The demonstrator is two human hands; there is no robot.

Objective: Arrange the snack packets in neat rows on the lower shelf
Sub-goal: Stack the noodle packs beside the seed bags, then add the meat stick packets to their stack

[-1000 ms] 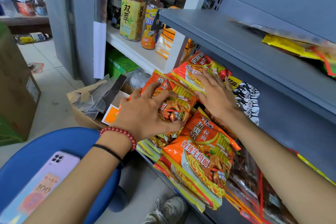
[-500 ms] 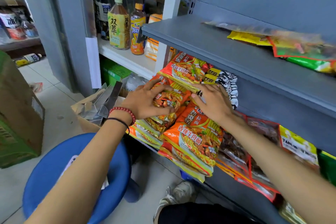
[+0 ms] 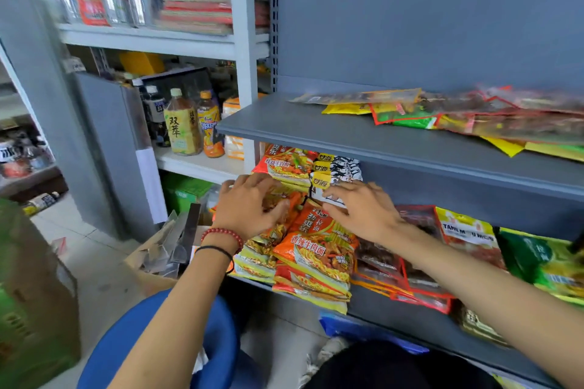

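The left hand (image 3: 249, 205) is curling its fingers over the noodle packets (image 3: 316, 253), gripping the left pile, while the right hand (image 3: 363, 211) is lying flat, fingers straight, pressing the pile beside it. These packets are sitting at the left end of the lower shelf (image 3: 410, 322), overhanging its edge, with red-edged packets (image 3: 420, 281) and green packets (image 3: 543, 259) lying further right.
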